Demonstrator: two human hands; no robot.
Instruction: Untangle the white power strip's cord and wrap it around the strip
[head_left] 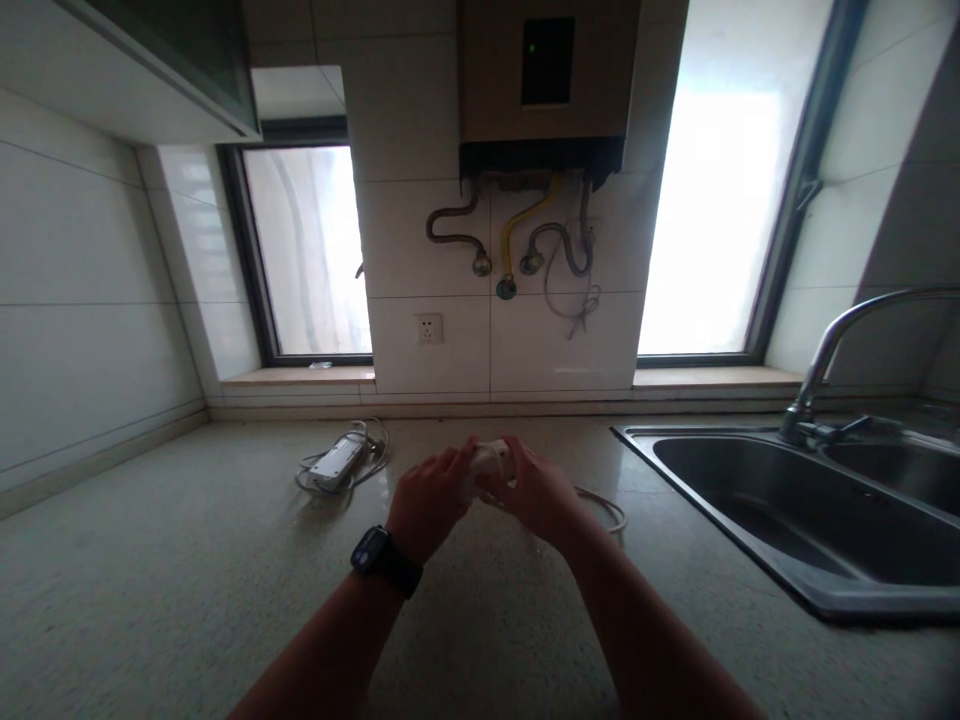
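Observation:
Above the middle of the counter, my left hand (431, 505) and my right hand (540, 490) meet around a small white corded device (491, 455). Fingers of both hands are closed on it and hide most of its shape, so its exact kind does not show. A pale cord (611, 510) loops out on the counter beyond my right wrist. To the left of my hands lies a white power strip (337, 462) with its grey cord coiled around it. My left wrist wears a dark watch (375, 552).
The speckled counter (187, 600) runs along a tiled wall with a wall socket (429, 328). At the right are a steel sink (780, 500) and a curved faucet (817, 370). A water heater (487, 80) with pipes hangs above, between two windows.

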